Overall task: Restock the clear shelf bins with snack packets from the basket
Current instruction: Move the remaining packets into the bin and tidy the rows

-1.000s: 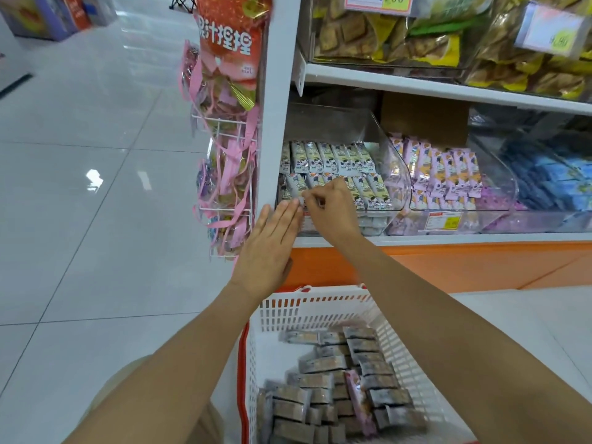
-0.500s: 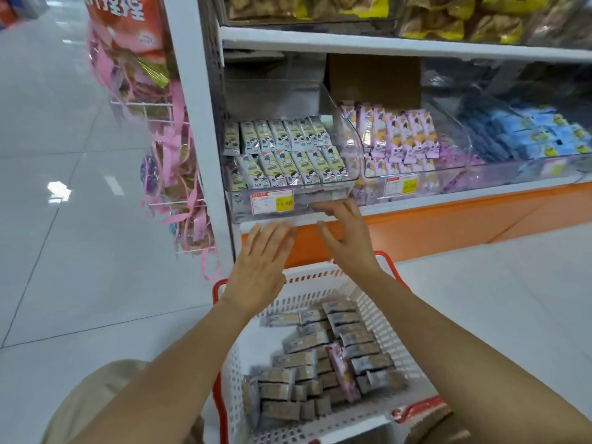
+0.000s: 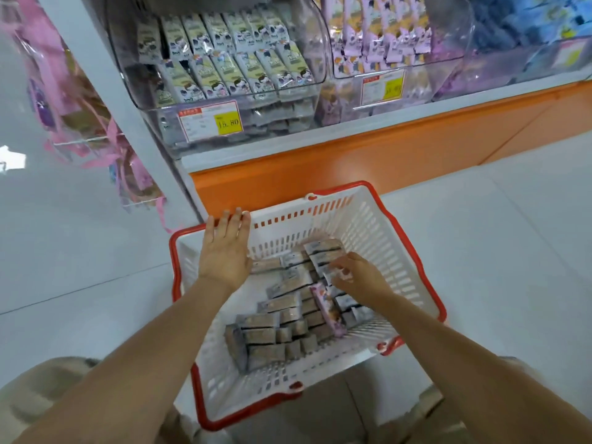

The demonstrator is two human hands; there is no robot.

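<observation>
there, right grip (image 3: pixel 356 277) curled on packets (image 3: pixel 286 286), left grip (image 3: pixel 226 251) flat

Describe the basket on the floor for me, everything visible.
The basket is white slotted plastic with a red band round its rim. It is rectangular and stands upright on the pale floor before the orange shelf base. It is partly filled with grey packets lying flat, plus one purple packet. The left hand hovers open over its far-left corner. The right hand reaches inside onto the packets.
</observation>
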